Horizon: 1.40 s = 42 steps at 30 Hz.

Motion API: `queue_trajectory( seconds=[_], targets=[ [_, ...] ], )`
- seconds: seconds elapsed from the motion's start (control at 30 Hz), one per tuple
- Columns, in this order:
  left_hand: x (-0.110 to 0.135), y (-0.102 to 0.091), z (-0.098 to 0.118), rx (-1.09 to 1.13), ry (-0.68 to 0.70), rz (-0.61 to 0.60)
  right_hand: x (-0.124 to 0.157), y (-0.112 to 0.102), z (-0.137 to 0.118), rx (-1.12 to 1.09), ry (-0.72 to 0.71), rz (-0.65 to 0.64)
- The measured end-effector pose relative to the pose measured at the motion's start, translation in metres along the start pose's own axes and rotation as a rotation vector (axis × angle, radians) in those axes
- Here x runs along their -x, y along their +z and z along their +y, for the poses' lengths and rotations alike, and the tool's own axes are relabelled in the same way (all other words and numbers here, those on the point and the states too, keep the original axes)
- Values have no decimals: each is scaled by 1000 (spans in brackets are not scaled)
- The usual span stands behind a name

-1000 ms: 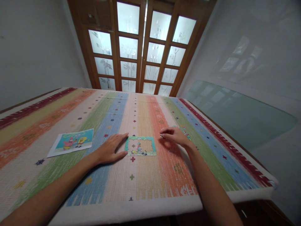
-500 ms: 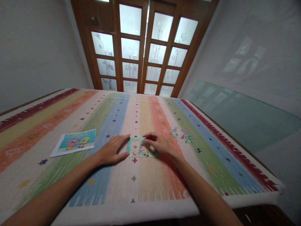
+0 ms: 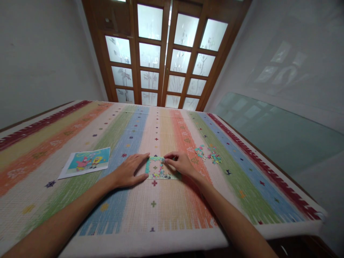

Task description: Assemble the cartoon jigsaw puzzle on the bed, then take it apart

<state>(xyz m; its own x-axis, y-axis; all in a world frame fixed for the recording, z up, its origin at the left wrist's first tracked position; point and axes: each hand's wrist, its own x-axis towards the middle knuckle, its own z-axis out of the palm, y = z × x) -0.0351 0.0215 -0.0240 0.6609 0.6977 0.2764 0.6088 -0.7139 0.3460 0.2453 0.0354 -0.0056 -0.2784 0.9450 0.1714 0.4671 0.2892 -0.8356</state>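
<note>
A partly assembled jigsaw puzzle (image 3: 147, 168) lies on the striped tablecloth, a frame of joined pieces with cloth showing through its middle. My left hand (image 3: 127, 171) rests at its left side, thumb and fingers spread, the tips touching the left corners. At the upper right part of the puzzle, my right hand (image 3: 181, 164) is closed in a pinch on a small puzzle piece (image 3: 164, 159), mostly covered by the fingers. That hand also hides much of the puzzle's right side. Loose puzzle pieces (image 3: 214, 157) lie in small heaps to the right.
Left of my left hand lies a printed reference picture (image 3: 88, 162) of cartoon figures. The striped tablecloth (image 3: 139, 211) covers the table up to its near edge. A glass-paned wooden door (image 3: 164, 71) stands beyond, and a pale green panel (image 3: 268, 118) runs along the right.
The fingers of my right hand have shifted slightly, their pinch now lying nearer the puzzle's upper edge. My left hand keeps its place. The view has moved a little.
</note>
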Motion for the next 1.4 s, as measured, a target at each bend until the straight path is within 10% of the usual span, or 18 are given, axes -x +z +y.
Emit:
queue_trajectory(
  seconds=[1.4],
  targets=[
    [0,-2,4,17,-4,6,7,8,0,567,-336,-58]
  ],
)
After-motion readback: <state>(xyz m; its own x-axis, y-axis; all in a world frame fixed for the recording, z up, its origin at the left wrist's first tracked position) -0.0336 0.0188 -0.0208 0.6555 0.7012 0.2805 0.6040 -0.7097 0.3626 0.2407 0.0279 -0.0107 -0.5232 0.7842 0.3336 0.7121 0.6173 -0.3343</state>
